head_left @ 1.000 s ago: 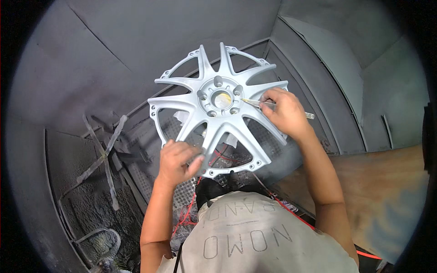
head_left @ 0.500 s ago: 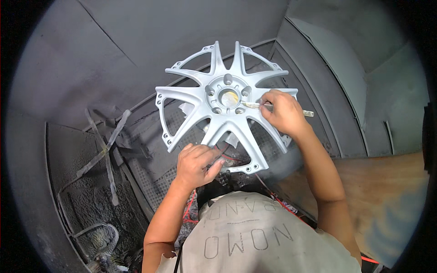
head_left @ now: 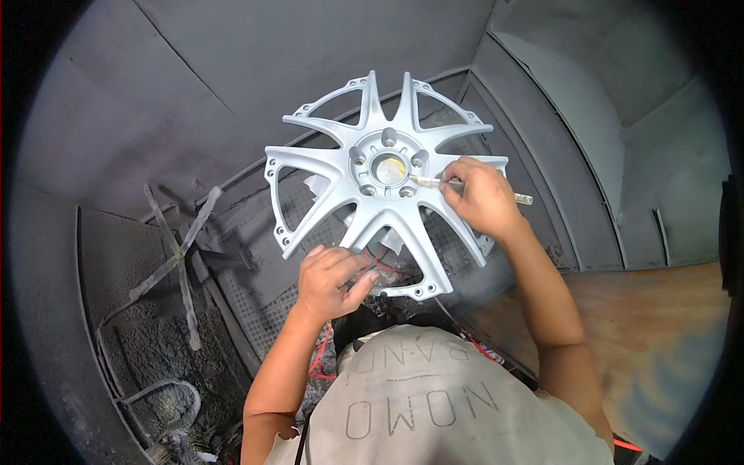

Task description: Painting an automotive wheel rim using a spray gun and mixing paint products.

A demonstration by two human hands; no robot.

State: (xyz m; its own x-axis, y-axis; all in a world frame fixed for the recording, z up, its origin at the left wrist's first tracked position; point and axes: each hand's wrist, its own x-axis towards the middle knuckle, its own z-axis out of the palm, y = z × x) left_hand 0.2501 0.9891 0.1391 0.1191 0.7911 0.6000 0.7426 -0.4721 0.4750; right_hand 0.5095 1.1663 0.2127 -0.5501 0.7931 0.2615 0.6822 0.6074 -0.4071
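A silver-grey spoked wheel face [head_left: 316,161] is in front of me, raised above the floor, with a round hub opening and bolt holes at its middle. My right hand [head_left: 482,194] pinches a slim, pale paintbrush [head_left: 524,199] from above. Its tip meets the right lower edge of the hub opening, and its handle end sticks out to the right of my hand. At the near left edge of the wheel, my left hand [head_left: 333,280] has its fingers curled over the rim end of a spoke, with the thumb toward me. What supports the wheel underneath is mostly hidden.
Grey sheet walls [head_left: 310,39] stand behind and to the right. A crossed, coated metal stand [head_left: 178,254] is at the left above a perforated floor plate [head_left: 267,298]. A brown board [head_left: 620,310] lies at the right, and a red hose [head_left: 322,353] runs below the wheel.
The wheel has turned slightly clockwise, its near spokes shifting left, and my left hand has moved a little left with it. The brush stays at the hub edge.
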